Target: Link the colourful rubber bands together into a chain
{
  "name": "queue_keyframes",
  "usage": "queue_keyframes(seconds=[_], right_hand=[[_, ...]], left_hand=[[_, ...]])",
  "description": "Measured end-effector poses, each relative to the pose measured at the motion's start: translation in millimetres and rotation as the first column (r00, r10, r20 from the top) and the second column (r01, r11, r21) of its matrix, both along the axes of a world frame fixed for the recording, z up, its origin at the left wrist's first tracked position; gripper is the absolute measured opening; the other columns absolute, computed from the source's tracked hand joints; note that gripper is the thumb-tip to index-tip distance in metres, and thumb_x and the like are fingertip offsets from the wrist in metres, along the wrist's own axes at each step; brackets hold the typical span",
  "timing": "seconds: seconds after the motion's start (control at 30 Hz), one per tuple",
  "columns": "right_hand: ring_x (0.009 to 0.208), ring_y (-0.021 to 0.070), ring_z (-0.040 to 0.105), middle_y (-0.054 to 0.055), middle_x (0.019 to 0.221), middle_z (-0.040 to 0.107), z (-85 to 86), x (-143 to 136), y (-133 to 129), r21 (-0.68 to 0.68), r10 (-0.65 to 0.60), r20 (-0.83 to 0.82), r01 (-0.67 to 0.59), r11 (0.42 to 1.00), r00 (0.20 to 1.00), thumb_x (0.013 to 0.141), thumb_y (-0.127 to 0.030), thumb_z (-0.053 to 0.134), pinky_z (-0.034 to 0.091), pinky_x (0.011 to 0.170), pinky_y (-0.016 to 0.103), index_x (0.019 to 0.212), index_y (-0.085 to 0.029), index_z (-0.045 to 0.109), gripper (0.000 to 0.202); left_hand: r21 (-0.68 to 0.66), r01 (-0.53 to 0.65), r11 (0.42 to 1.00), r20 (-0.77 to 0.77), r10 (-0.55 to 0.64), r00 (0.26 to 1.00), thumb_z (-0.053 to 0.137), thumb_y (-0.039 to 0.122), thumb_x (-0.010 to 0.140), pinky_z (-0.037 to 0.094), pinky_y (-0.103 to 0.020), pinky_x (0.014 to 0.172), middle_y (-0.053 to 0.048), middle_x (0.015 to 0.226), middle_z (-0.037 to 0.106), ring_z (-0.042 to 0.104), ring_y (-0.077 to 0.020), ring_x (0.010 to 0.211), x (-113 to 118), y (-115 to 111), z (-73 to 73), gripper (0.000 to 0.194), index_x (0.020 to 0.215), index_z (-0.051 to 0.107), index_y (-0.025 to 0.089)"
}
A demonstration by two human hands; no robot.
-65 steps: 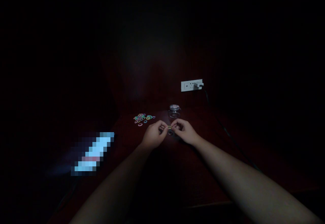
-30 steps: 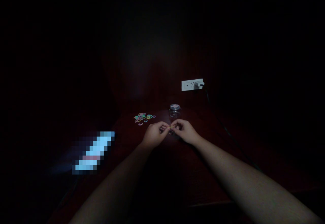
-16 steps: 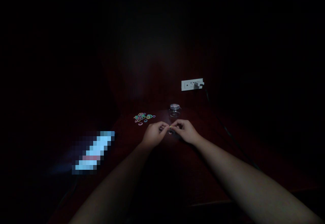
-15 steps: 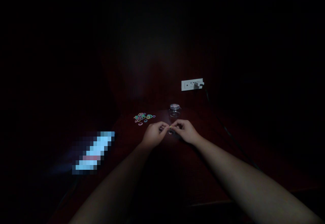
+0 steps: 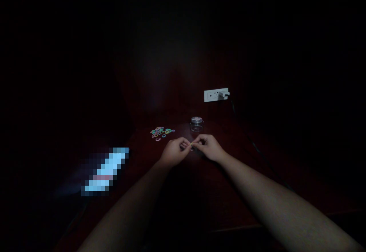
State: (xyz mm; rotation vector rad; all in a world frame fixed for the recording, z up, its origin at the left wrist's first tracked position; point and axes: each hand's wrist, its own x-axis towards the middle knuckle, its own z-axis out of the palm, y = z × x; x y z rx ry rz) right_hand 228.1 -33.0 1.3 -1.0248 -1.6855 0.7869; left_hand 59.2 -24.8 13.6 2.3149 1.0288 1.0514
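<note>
My left hand (image 5: 175, 151) and my right hand (image 5: 211, 147) meet fingertip to fingertip over the dark red table (image 5: 223, 198). Pinched between them is a small yellow-green band (image 5: 191, 144), held by the thumb and fingers of both hands. Just beneath the fingertips a small pinkish ring (image 5: 192, 149) lies partly hidden. A clear jar (image 5: 197, 125) with a patterned lid stands upright behind my hands. To the left lies a loose pile of several coloured bands (image 5: 160, 132), with a pink one (image 5: 158, 139) a little in front of it.
A bright, pixelated screen-like object (image 5: 107, 172) is at the left. On the wall at the back is a white socket panel (image 5: 211, 95) with a white plug (image 5: 223, 94) in it. A dark cable (image 5: 257, 149) runs down the right side. The surroundings are very dark.
My fingertips have drawn slightly closer together around the yellow-green band, and the pinkish ring below is more covered. Everything else looks the same.
</note>
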Motion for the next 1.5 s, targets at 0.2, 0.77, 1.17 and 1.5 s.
queue_keyframes(seconds=[0.2,0.77,1.17,1.5], right_hand=[[0.047,0.0086,0.047,0.004,0.061,0.065,0.0,-0.5,0.5,-0.024,-0.014,-0.004,0.014,1.0,1.0,0.07,-0.028,0.06,0.033,0.044,0.02,0.069,-0.012,0.06,0.016],[0.046,0.0077,0.042,0.0,0.054,0.056,3.9,-3.0,-3.0,0.033,-0.048,0.013,0.047,0.998,0.999,0.07,-0.033,0.061,0.032,0.044,0.019,0.067,-0.014,0.055,0.02],[0.05,0.008,0.046,0.001,0.061,0.059,1.2,-2.8,-0.8,0.051,-0.017,0.004,0.017,0.999,1.0,0.072,-0.024,0.055,0.034,0.045,0.019,0.074,-0.014,0.056,0.01],[0.051,0.008,0.045,0.002,0.063,0.058,0.2,-2.2,-0.3,0.059,0.02,0.017,-0.021,0.998,1.0,0.072,-0.026,0.055,0.034,0.047,0.019,0.076,-0.014,0.057,0.013]], left_hand=[[-0.014,0.011,1.0,-0.015,-0.011,1.0,0.053,0.027,0.076,0.047,-0.02,0.059,-0.002,0.074,0.067,0.06,-0.0104,0.062,0.1,-0.1,0.0,0.014,0.076,0.061,0.016],[-0.079,0.019,0.997,-0.004,-0.019,1.0,0.056,0.027,0.073,0.047,-0.021,0.057,-0.003,0.072,0.066,0.059,-0.0113,0.063,0.4,1.5,-2.2,0.015,0.077,0.061,0.014],[-0.063,0.023,0.998,-0.006,-0.024,1.0,0.048,0.025,0.079,0.047,-0.022,0.061,-0.004,0.076,0.067,0.061,-0.0129,0.067,-0.7,0.6,1.1,0.017,0.078,0.062,0.015],[-0.049,0.02,0.999,-0.022,-0.021,1.0,0.047,0.027,0.08,0.047,-0.021,0.061,-0.003,0.076,0.067,0.062,-0.0127,0.067,-1.7,1.1,1.3,0.019,0.079,0.062,0.016]])
